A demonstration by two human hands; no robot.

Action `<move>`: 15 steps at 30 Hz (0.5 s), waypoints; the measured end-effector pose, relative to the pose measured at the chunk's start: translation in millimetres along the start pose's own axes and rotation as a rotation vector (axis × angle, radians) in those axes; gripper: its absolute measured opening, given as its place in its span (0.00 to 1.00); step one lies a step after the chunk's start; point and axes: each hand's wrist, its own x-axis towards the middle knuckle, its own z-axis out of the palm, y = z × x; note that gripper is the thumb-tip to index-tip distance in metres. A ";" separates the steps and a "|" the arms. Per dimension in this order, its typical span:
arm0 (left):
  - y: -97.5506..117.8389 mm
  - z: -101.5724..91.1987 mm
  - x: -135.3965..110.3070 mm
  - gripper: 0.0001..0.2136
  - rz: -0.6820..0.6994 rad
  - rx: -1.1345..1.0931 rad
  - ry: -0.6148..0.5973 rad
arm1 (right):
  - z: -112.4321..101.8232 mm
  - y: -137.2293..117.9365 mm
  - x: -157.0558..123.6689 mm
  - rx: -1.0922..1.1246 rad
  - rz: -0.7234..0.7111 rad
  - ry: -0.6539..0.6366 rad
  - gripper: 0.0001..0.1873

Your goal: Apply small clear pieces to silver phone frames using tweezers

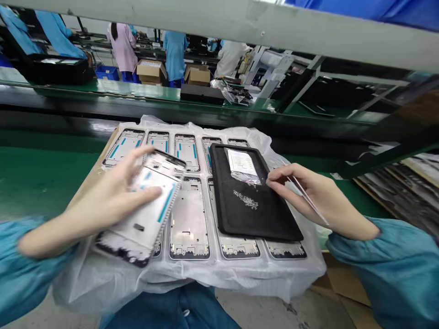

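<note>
My left hand (113, 196) grips a silver phone middle frame (147, 214) with blue strips, lifted and tilted over a tray of several like frames (188, 219). My right hand (308, 192) pinches thin metal tweezers (308, 198), whose tip reaches toward a black tray (274, 219) lying on the frames. On the black tray sit a small clear bag with a white label (243, 165) and a heap of tiny silvery parts (246, 199).
The frame tray rests on a clear plastic sheet (206, 278) over my lap, by a green conveyor (41, 178). Beyond it, several people in blue and pink coats stand near cardboard boxes (151, 69). A grey beam (240, 27) crosses overhead.
</note>
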 end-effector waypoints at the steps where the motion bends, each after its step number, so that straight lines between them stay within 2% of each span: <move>1: -3.2 12.9 5.1 0.37 0.052 -0.021 -0.022 | -2.4 -7.0 3.0 0.042 0.014 0.030 0.09; 4: -16.8 38.9 15.2 0.27 0.111 -0.068 -0.044 | -3.3 -33.2 13.9 0.201 -0.001 0.080 0.10; 7: -20.0 44.9 14.4 0.16 0.026 -0.163 -0.100 | 5.6 -62.6 24.6 0.349 -0.081 0.128 0.11; 9: -12.8 44.2 8.5 0.11 -0.093 -0.275 -0.148 | 13.7 -81.1 29.3 0.398 -0.153 0.142 0.09; 11: -0.4 44.3 1.1 0.11 -0.212 -0.402 -0.183 | 20.6 -96.9 31.8 0.413 -0.239 0.113 0.06; 12: 6.8 44.9 -2.5 0.11 -0.246 -0.473 -0.202 | 23.0 -103.4 32.3 0.414 -0.285 0.089 0.08; 15: 27.6 47.4 -10.8 0.13 -0.242 -0.670 -0.264 | 25.6 -115.2 32.3 0.391 -0.388 0.022 0.15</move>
